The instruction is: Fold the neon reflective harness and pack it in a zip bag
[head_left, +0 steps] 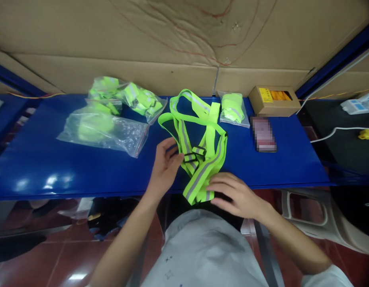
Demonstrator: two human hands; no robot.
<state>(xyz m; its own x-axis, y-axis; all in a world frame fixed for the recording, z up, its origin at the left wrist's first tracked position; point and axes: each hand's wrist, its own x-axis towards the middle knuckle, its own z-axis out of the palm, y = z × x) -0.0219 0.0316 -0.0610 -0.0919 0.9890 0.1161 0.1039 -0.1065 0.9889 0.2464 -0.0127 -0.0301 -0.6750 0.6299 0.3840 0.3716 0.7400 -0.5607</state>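
Head view, and the lime reflective harness (213, 143) takes centre stage: it lies in a loose tangle at the middle of the blue bench (127, 173), loops toward the back edge, lower end tipping over the front edge, right by the wearer's body, presumably for easy reach.

The left hand (166, 161) is at the harness's left side, fingers curled, thumb up against the webbing near the black buckles (189, 160); whether they pinch it, I can't tell. Over to the right hand (236, 195), at the front edge: fingers loosely bent, tips against the overhanging end, perhaps steadying it; a firm grip can't be confirmed. Working opposite sides, the pair seem to keep the straps spread between them.

Toward the back left corner, clear bags of green webbing (142, 101) sit clustered, and a flatter clear bag (96, 125) lies in front. Another filled bag (232, 107) rests near the back edge, right of the harness. Next come a cardboard box (269, 107) at the back right corner and a blurred-out phone (263, 135) just in front, likely parked clear of the handling space.
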